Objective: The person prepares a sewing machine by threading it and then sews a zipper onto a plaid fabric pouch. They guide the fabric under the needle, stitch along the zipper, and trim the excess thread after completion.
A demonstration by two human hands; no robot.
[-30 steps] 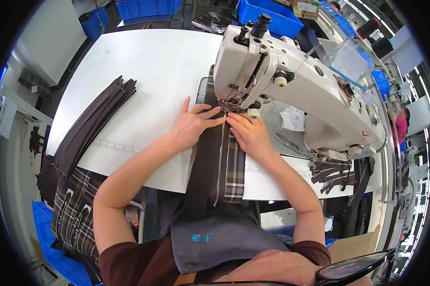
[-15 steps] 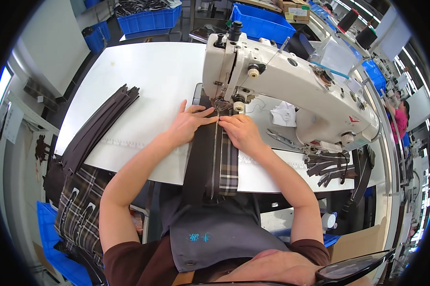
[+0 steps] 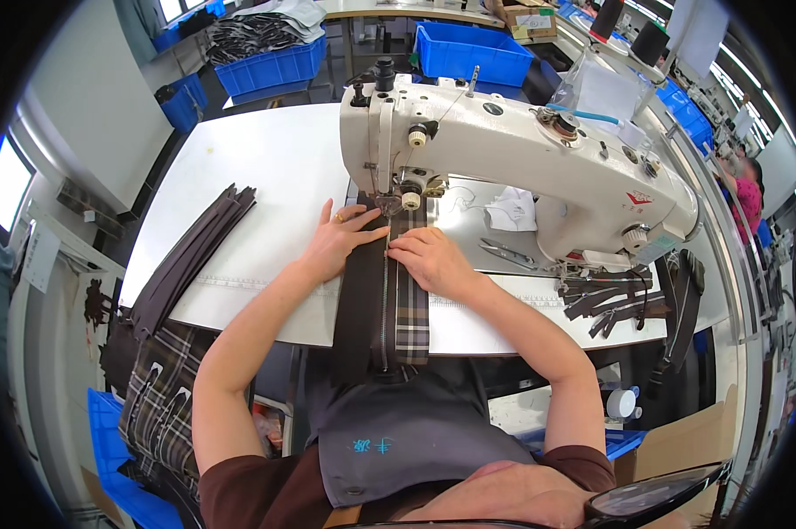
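A strip of dark fabric with a metal zipper [image 3: 384,310] and a brown plaid fabric strip [image 3: 413,319] lies lengthwise under the presser foot [image 3: 389,204] of a white sewing machine [image 3: 504,145]. Its near end hangs over the table edge by my apron. My left hand [image 3: 334,244], a ring on one finger, rests with spread fingers on the dark fabric just left of the foot, fingertips at the zipper. On the right, my right hand [image 3: 435,262] lies over the plaid strip, its thumb and fingertips pinched at the zipper. The needle point is too small to make out.
Stacked dark zipper strips [image 3: 195,256] lie on the left of the white table [image 3: 239,159]. Thread snips [image 3: 507,254] and white crumpled cloth [image 3: 511,212] lie beneath the machine arm. More zippers [image 3: 605,300] sit at right. Plaid pieces [image 3: 164,397] hang left over a blue bin [image 3: 107,441].
The whole view has shifted, so the machine appears farther left and lower. My right fingertips have slid slightly toward me along the zipper. The left hand stays spread beside the foot.
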